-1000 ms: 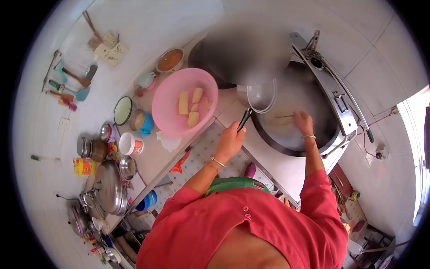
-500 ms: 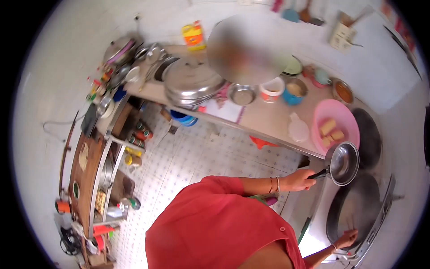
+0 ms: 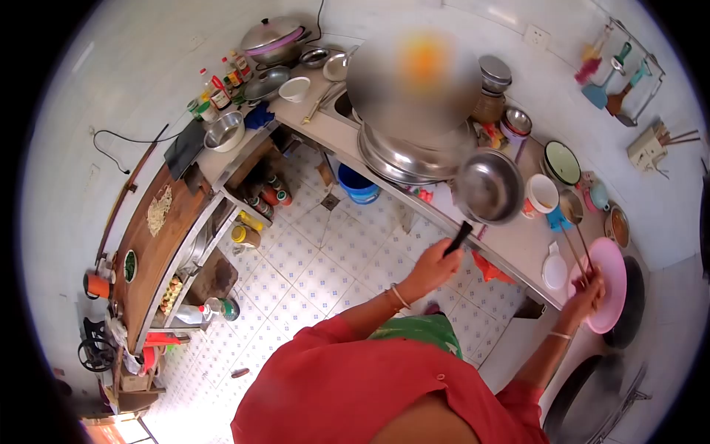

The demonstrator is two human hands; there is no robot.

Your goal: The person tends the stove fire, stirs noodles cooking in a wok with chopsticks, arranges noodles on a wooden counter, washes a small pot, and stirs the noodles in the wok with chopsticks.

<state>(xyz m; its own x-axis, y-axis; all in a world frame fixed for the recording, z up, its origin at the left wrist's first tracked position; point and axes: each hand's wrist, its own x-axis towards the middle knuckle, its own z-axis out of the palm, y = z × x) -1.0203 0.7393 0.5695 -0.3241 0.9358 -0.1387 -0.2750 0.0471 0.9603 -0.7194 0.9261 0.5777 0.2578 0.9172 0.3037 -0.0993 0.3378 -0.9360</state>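
My left hand (image 3: 435, 268) is closed round the black handle of a steel saucepan (image 3: 488, 186), which hangs over the counter's front edge by the large lidded steel pot (image 3: 403, 159). The pan's inside faces up and looks bare. My right hand (image 3: 588, 292) grips a pair of chopsticks (image 3: 573, 255), their tips pointing toward the small blue-based bowl (image 3: 570, 206). Below and behind that hand is a pink basin (image 3: 610, 285), its contents hidden from this angle. Farther down to the right, the black wok (image 3: 584, 399) sits at the stove.
A white bucket (image 3: 543, 193) and a white lid (image 3: 554, 269) are on the counter. Sauce bottles (image 3: 217, 92) line the far left corner. On the floor under the counter stands a blue bucket (image 3: 358, 185). A wooden board (image 3: 151, 255) lies on the left side counter.
The saucepan has gone from above the wok to the counter's middle, leftward with my left hand. My right hand has lifted the chopsticks from the wok to the basin. The view has turned left.
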